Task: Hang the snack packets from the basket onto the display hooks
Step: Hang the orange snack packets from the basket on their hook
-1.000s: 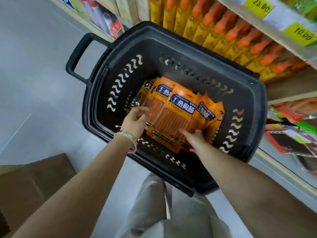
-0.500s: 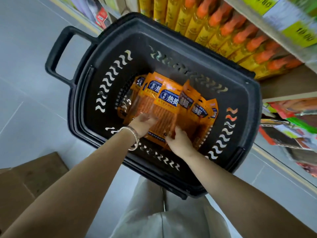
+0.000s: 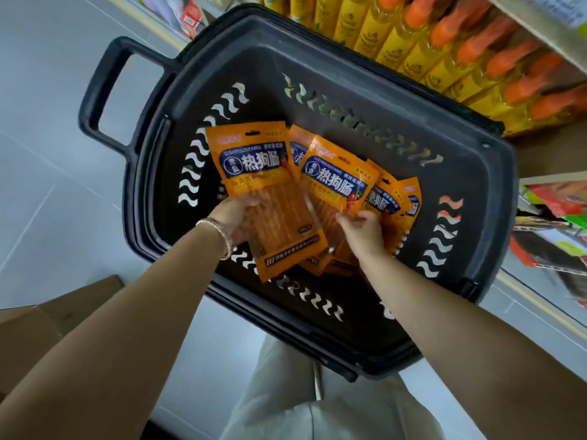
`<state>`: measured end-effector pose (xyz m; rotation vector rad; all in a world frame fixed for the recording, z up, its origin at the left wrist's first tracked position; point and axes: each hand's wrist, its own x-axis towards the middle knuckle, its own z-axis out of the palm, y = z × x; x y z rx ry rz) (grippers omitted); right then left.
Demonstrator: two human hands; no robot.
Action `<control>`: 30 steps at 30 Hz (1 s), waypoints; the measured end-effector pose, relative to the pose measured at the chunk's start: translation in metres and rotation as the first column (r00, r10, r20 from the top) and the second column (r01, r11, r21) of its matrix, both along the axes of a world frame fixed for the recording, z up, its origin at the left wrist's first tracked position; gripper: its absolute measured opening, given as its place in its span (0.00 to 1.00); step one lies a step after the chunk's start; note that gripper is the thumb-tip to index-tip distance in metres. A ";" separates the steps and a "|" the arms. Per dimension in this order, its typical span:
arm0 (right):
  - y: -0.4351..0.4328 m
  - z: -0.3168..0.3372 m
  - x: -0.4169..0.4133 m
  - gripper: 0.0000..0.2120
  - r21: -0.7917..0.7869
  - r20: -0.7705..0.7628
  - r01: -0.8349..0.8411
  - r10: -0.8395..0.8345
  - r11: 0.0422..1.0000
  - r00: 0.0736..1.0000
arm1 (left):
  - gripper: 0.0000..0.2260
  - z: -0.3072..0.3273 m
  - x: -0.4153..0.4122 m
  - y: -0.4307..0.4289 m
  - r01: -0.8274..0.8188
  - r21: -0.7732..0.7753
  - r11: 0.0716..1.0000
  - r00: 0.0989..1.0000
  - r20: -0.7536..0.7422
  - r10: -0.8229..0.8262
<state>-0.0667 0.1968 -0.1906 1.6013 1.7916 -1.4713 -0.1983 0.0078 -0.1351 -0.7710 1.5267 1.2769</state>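
A black plastic basket (image 3: 349,71) stands on the floor below me. It holds several orange snack packets with blue labels. My left hand (image 3: 235,220) grips the front packet (image 3: 263,192) by its left edge and holds it raised above the rest. My right hand (image 3: 365,231) pinches a second packet (image 3: 336,182) at its lower right side, tilted to the right. More packets (image 3: 389,198) fan out behind them, partly hidden. No display hooks are in view.
A shelf of yellow bottles with orange caps (image 3: 444,46) runs along the top right, close behind the basket. Lower shelves with coloured packets (image 3: 552,223) are at the right. A cardboard box (image 3: 47,325) lies on the grey floor at the lower left.
Both hands have closed on packets and lifted them up out of the stack in the basket. The front packet now stands higher and apart from the others.
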 end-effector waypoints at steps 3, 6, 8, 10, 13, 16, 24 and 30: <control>-0.002 -0.028 -0.013 0.40 0.005 0.157 0.230 -0.228 0.973 0.961 | 0.11 0.000 0.002 -0.007 -0.115 0.123 0.986 0.993 0.046 0.110; -0.001 -0.044 -0.014 0.39 0.068 0.221 0.216 -0.226 0.974 0.949 | 0.18 -0.007 0.004 -0.010 -0.146 0.151 0.978 0.989 -0.001 0.148; 0.003 -0.046 -0.010 0.30 0.067 0.154 0.251 -0.258 0.966 0.954 | 0.20 -0.009 0.005 -0.010 -0.179 0.135 0.975 0.982 -0.031 0.185; 0.008 -0.039 -0.004 0.26 0.041 0.046 0.332 -0.334 0.942 0.942 | 0.19 -0.006 0.007 -0.008 -0.192 0.101 0.976 0.977 -0.074 0.200; 0.016 -0.011 0.006 0.26 -0.067 -0.079 0.471 -0.475 0.880 0.876 | 0.16 0.008 0.012 -0.005 -0.215 0.047 0.976 0.964 -0.153 0.219; 0.020 0.029 0.020 0.21 -0.115 -0.173 0.438 -0.452 0.892 0.875 | 0.14 0.035 0.017 0.001 -0.218 0.093 0.971 0.958 -0.170 0.232; 0.025 0.148 0.069 0.09 0.034 -0.430 0.364 -0.315 0.931 0.846 | 0.30 0.128 0.053 0.032 0.013 0.061 0.998 0.939 -0.343 0.008; 0.049 0.232 0.140 0.16 0.386 -0.593 0.292 -0.007 0.875 0.805 | 0.19 0.210 0.113 0.066 0.227 -0.087 0.970 0.698 -0.680 -0.225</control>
